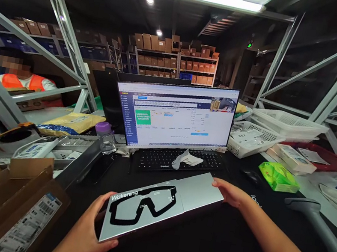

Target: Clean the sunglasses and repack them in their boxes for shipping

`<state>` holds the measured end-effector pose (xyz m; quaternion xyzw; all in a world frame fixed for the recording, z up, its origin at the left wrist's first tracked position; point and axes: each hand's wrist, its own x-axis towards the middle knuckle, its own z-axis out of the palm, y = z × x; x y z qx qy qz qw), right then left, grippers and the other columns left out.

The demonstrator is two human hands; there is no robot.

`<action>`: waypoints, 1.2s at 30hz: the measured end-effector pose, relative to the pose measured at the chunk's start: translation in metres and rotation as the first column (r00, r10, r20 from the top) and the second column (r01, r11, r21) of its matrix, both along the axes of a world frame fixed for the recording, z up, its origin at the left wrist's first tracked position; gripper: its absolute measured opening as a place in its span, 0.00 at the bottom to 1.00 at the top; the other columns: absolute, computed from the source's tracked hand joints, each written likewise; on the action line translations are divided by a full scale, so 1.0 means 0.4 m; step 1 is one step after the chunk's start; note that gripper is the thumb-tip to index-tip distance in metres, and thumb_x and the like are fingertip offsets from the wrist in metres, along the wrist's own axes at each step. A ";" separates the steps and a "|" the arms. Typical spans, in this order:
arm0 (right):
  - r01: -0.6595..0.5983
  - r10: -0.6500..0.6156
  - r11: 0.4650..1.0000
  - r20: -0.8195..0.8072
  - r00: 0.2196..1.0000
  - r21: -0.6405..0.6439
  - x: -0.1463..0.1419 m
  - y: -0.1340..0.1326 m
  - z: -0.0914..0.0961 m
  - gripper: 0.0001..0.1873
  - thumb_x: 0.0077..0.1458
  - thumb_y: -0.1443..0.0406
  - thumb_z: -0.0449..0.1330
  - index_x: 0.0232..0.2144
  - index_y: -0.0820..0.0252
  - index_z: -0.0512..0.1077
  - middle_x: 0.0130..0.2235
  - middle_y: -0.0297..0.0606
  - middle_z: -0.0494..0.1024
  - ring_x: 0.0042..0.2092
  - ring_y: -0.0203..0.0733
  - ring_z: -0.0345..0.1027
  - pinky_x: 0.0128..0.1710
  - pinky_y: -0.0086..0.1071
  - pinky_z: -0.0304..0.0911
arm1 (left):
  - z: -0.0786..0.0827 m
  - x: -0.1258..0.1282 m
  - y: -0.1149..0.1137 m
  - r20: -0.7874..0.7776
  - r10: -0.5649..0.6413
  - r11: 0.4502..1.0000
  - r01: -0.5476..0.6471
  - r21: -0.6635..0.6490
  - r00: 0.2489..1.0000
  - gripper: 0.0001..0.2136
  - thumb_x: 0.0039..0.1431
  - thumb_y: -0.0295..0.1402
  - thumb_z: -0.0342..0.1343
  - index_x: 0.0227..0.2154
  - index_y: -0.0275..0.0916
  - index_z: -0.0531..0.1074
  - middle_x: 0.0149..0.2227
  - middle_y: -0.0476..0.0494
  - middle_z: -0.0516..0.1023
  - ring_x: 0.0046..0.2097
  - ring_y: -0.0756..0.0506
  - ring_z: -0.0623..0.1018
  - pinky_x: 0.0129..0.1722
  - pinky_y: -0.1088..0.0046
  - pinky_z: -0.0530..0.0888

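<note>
A silver-grey goggles box, printed "Wakening" with a black goggles outline, is held above the black desk mat in both hands. Its printed sleeve (pixel 161 194) is at the left, and a plain inner box (pixel 201 191) sticks out of it to the right. Around the sleeve's left end, my left hand (pixel 89 225) is closed with the thumb at the lower edge. My right hand (pixel 231 193) grips the far right end of the inner box, its fingers partly hidden behind. What the box contains is hidden.
Behind the box are a keyboard (pixel 150 157) with a crumpled tissue (pixel 188 159) and a lit monitor (pixel 175 123). An open carton (pixel 28 201) stands left. At right lie a green tissue pack (pixel 278 176) and a barcode scanner (pixel 317 224). A person (pixel 29 82) sits far left.
</note>
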<state>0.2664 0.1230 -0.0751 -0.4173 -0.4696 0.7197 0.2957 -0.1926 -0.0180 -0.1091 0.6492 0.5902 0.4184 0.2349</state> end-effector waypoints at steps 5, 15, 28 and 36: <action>0.016 -0.015 1.000 0.059 0.998 -0.015 0.039 0.014 -0.001 0.17 0.50 0.54 0.62 0.40 0.56 0.74 0.40 0.39 0.81 0.41 0.48 0.75 0.38 0.39 0.72 | 0.031 0.018 -0.022 0.053 0.068 0.997 -0.067 -0.029 0.996 0.47 0.32 0.50 0.73 0.59 0.43 0.63 0.61 0.35 0.69 0.62 0.27 0.69 0.62 0.49 0.68; -0.055 -0.010 0.986 0.379 0.926 0.159 0.079 0.021 0.029 0.26 0.51 0.45 0.61 0.43 0.57 0.77 0.51 0.47 0.78 0.57 0.64 0.68 0.53 0.54 0.68 | 0.123 -0.015 -0.108 0.244 0.339 0.936 -0.353 0.013 0.909 0.48 0.41 0.58 0.67 0.64 0.47 0.57 0.65 0.39 0.65 0.66 0.27 0.63 0.67 0.44 0.58; -0.343 -0.050 0.700 0.521 0.852 0.627 0.087 -0.004 0.035 0.59 0.40 0.51 0.74 0.69 0.59 0.53 0.68 0.50 0.59 0.68 0.60 0.54 0.68 0.49 0.48 | -0.053 0.006 -0.139 -0.030 0.383 0.922 -0.379 0.081 0.923 0.54 0.45 0.50 0.63 0.70 0.39 0.40 0.71 0.29 0.48 0.70 0.26 0.53 0.67 0.41 0.53; -0.218 -0.376 0.505 0.440 0.815 0.835 0.082 -0.055 0.101 0.56 0.44 0.52 0.72 0.69 0.53 0.51 0.67 0.48 0.60 0.66 0.61 0.57 0.67 0.54 0.52 | -0.021 0.010 -0.170 0.094 0.402 0.913 -0.407 0.029 0.911 0.49 0.43 0.47 0.67 0.67 0.42 0.50 0.63 0.32 0.64 0.64 0.30 0.67 0.60 0.46 0.69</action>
